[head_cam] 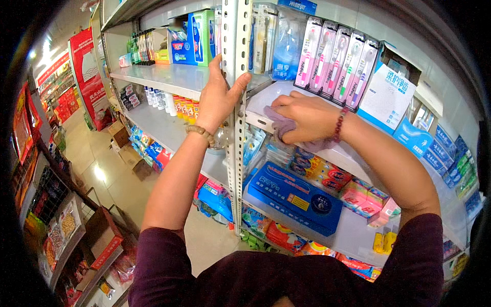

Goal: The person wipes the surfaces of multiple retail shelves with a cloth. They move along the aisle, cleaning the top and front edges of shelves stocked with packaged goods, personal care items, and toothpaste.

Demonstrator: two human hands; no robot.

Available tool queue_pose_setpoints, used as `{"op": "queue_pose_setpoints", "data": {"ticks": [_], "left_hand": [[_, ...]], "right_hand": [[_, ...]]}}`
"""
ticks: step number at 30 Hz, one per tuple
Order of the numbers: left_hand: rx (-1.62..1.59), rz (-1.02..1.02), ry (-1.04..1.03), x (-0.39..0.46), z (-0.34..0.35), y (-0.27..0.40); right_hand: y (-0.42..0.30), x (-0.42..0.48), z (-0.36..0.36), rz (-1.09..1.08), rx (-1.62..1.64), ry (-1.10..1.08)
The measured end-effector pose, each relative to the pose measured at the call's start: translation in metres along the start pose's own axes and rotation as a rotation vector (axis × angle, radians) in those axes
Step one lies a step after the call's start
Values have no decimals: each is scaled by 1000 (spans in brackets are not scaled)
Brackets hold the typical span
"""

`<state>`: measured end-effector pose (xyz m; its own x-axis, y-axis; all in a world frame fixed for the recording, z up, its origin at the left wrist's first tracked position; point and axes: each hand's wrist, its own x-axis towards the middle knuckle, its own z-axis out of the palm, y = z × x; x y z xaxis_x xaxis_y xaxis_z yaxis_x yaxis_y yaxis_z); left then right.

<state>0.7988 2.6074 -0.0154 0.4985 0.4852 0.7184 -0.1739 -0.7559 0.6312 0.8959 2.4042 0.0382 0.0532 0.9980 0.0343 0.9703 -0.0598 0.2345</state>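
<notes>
My right hand grips a purple-grey cloth and presses it on the front edge of a white metal shelf. The cloth hangs over that edge under my fingers. Behind this hand stands a row of packaged toothbrushes in pink and white packs. My left hand, with thumb and fingers spread, rests against the perforated white metal upright between two shelf bays. It holds nothing that shows; part of its fingers is hidden at the upright.
Left of the upright, another shelf bears toothbrush boxes, with tubes below. Under the cloth, a lower shelf holds a blue carton and soap packs. White-and-blue boxes stand right. Across the aisle is a snack rack; cardboard boxes sit on the floor.
</notes>
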Motion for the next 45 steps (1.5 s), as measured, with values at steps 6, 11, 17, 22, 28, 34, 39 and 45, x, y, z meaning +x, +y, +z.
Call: {"op": "queue_pose_setpoints", "data": {"ticks": [6, 11, 17, 22, 28, 34, 39, 45], "left_hand": [[11, 67, 54, 3, 7, -9], [5, 100, 39, 3, -1, -14], [38, 45, 37, 1, -1, -5], [79, 78, 34, 4, 4, -8], [12, 88, 36, 3, 0, -11], [66, 66, 48, 2, 5, -4], [-18, 78, 33, 1, 2, -12], [43, 59, 68, -1, 8, -7]], "right_hand": [[2, 57, 9, 47, -27, 24], [1, 43, 18, -64, 97, 167], [-3, 29, 6, 40, 46, 42], [7, 63, 16, 53, -59, 63], [8, 47, 25, -104, 63, 194], [24, 63, 28, -101, 105, 185], [29, 62, 34, -170, 233, 216], [17, 50, 22, -101, 135, 160]]}}
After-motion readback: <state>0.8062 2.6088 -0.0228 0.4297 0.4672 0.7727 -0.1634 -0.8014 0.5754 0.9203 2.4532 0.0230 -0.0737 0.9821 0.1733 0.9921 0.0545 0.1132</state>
